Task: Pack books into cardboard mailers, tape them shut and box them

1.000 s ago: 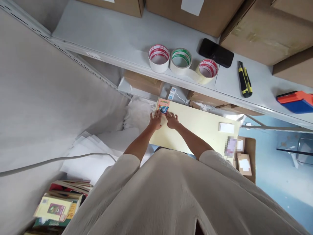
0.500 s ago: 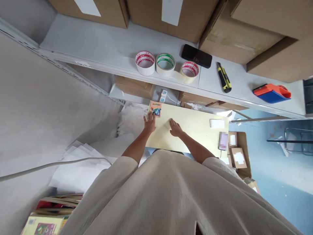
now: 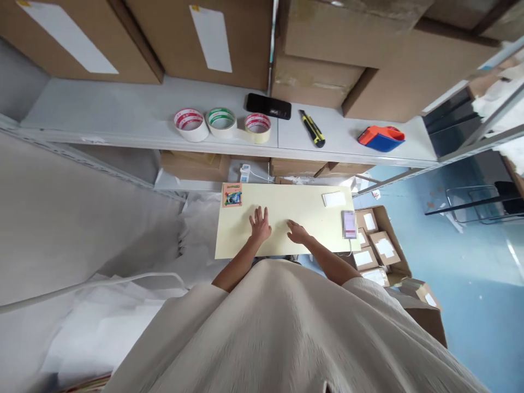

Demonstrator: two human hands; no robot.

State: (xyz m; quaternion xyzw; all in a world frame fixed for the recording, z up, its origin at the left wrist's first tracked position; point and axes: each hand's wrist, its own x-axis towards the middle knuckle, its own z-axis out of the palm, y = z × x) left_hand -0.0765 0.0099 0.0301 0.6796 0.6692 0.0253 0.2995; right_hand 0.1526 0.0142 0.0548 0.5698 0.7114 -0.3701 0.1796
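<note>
My left hand [image 3: 260, 225] is over the pale yellow tabletop [image 3: 278, 199], palm down with its fingers spread and nothing in it. To its upper left a small pink book with a colourful cover picture [image 3: 232, 195] lies flat at the table's far left corner. My right hand [image 3: 297, 232] rests lower on the table, fingers stretched out together, holding nothing that I can see. Toward the right end lie a small stack of white cards or labels [image 3: 334, 199] and a phone with a lit screen [image 3: 349, 224], a cable running from it.
Above the table, a grey shelf [image 3: 123, 117] carries three tape rolls [image 3: 191, 124], a black phone [image 3: 268, 106], a yellow-black box cutter [image 3: 312, 129], an orange-blue tape dispenser [image 3: 381, 138] and large cartons [image 3: 204, 43]. An open carton of small boxes [image 3: 385, 248] stands at right; white sheets [image 3: 98, 322] lie at left.
My left hand has come off the pink book and moved right, toward my right hand. The book stays at the corner. The camera view has turned to the right.
</note>
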